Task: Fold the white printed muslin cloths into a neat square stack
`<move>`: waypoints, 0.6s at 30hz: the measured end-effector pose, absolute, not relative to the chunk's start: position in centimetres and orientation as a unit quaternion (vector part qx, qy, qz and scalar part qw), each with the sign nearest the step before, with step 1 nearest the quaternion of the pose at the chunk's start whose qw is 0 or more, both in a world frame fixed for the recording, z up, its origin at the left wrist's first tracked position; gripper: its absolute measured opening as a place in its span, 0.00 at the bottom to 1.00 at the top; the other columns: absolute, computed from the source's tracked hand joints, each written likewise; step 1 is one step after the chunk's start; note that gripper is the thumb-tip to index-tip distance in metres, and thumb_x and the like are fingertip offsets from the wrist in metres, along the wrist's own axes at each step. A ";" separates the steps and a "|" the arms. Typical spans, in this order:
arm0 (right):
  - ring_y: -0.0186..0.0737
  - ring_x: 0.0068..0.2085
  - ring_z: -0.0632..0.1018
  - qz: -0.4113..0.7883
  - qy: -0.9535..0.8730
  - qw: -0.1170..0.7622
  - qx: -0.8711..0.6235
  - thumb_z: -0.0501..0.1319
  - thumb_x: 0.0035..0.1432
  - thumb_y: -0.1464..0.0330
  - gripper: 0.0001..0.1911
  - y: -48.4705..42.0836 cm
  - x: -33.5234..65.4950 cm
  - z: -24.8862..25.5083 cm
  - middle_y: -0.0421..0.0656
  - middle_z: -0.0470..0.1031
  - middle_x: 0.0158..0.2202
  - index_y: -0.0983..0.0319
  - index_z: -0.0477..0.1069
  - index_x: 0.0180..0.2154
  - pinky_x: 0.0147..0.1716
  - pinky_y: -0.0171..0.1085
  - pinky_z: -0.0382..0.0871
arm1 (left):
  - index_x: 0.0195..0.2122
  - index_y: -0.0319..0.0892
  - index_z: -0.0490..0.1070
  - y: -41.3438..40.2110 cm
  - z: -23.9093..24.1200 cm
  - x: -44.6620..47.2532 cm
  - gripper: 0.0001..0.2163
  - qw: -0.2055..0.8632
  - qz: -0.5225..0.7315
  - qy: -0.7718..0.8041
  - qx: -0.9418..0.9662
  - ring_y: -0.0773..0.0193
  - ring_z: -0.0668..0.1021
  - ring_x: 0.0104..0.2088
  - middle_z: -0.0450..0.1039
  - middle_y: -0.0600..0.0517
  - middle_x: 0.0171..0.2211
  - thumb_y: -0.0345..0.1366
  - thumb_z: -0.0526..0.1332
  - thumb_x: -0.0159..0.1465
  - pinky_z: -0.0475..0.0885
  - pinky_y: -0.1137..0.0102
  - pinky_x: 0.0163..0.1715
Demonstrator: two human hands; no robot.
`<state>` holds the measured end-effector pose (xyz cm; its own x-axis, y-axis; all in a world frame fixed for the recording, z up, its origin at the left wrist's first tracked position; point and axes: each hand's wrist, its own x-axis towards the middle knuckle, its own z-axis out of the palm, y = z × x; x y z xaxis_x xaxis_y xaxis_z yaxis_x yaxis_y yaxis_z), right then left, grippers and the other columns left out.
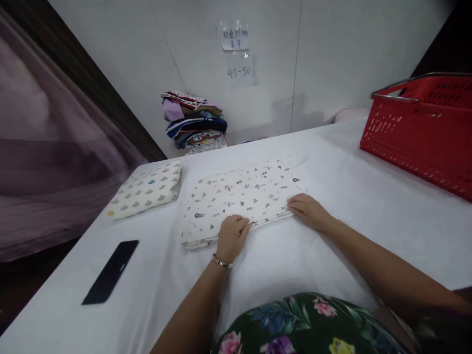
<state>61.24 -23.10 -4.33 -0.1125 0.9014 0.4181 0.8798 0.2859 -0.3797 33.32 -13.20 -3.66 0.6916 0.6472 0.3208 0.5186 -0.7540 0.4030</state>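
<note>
A white cloth printed with small palm trees, leaves and animals lies folded into a layered rectangle in the middle of the table. My left hand, with a bracelet at the wrist, is closed on its near edge, thumb and fingers pinching the layers. At the near right corner my right hand pinches the same cloth. Some fingertips are hidden under or behind the fabric. To the left rests another folded cloth, white with grey cloud shapes, apart from both hands.
A white-covered table carries a black flat object at left and a red plastic basket at right. Behind the far edge rises a pile of folded fabrics. Handwritten paper signs hang on the wall; a sheer curtain hangs left.
</note>
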 end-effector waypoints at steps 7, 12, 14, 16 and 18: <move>0.43 0.42 0.71 -0.001 -0.732 0.300 -0.611 0.48 0.62 0.68 0.12 -23.5 60.8 -4.0 0.47 0.72 0.39 0.61 0.70 0.38 0.43 0.43 0.65 | 0.36 0.44 0.73 -13.3 -3.7 33.4 0.08 0.147 0.233 0.339 0.899 0.61 0.70 0.39 0.71 0.51 0.35 0.37 0.57 0.60 0.64 0.64 0.41; 0.43 0.42 0.70 -0.013 -0.759 0.265 -0.595 0.49 0.62 0.71 0.11 -23.9 60.8 -4.0 0.47 0.73 0.39 0.61 0.70 0.36 0.41 0.43 0.65 | 0.33 0.45 0.73 -13.4 -3.6 33.8 0.05 0.168 0.239 0.359 0.886 0.62 0.70 0.37 0.71 0.52 0.33 0.35 0.58 0.59 0.63 0.64 0.40; 0.43 0.42 0.70 -0.023 -0.765 0.262 -0.587 0.50 0.62 0.71 0.11 -23.9 60.9 -4.0 0.47 0.73 0.39 0.61 0.70 0.36 0.41 0.43 0.65 | 0.31 0.46 0.73 -13.5 -3.5 33.8 0.05 0.178 0.248 0.368 0.878 0.63 0.70 0.37 0.71 0.53 0.32 0.34 0.58 0.58 0.63 0.65 0.40; 0.42 0.42 0.70 -0.031 -0.767 0.263 -0.585 0.50 0.62 0.72 0.10 -23.9 60.9 -4.1 0.46 0.73 0.39 0.61 0.70 0.35 0.41 0.43 0.65 | 0.30 0.46 0.73 -13.5 -3.4 33.8 0.05 0.187 0.260 0.374 0.871 0.64 0.70 0.37 0.71 0.54 0.32 0.34 0.58 0.58 0.63 0.66 0.40; 0.42 0.42 0.70 -0.038 -0.764 0.267 -0.586 0.51 0.61 0.72 0.09 -24.1 60.9 -4.0 0.46 0.72 0.39 0.62 0.69 0.36 0.42 0.43 0.65 | 0.29 0.46 0.73 -13.5 -3.3 33.7 0.05 0.195 0.275 0.379 0.862 0.65 0.70 0.37 0.71 0.54 0.31 0.33 0.57 0.58 0.63 0.66 0.40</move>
